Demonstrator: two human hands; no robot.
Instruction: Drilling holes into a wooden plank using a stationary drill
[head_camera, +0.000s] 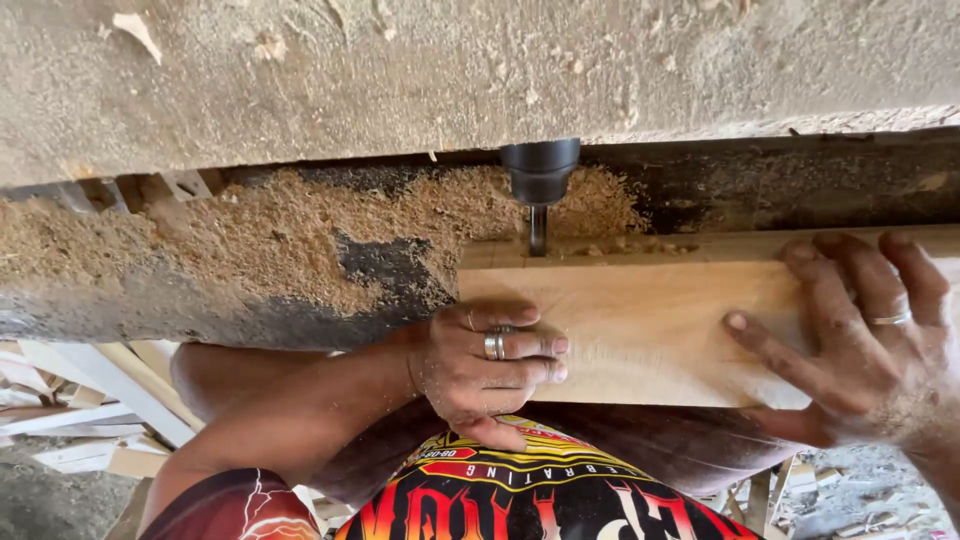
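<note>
My left hand (487, 362) grips the wooden board's (650, 325) near end, fingers curled; my right hand (860, 335) presses flat, fingers spread. The drill bit (538, 230) meets its far edge, mortise barely begun.

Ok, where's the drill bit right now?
In the head view, the drill bit is at centre, touching the wooden board's top edge, above the left hand.

One head-worn camera looks steeply down, close over the wooden board (650, 330).
</note>
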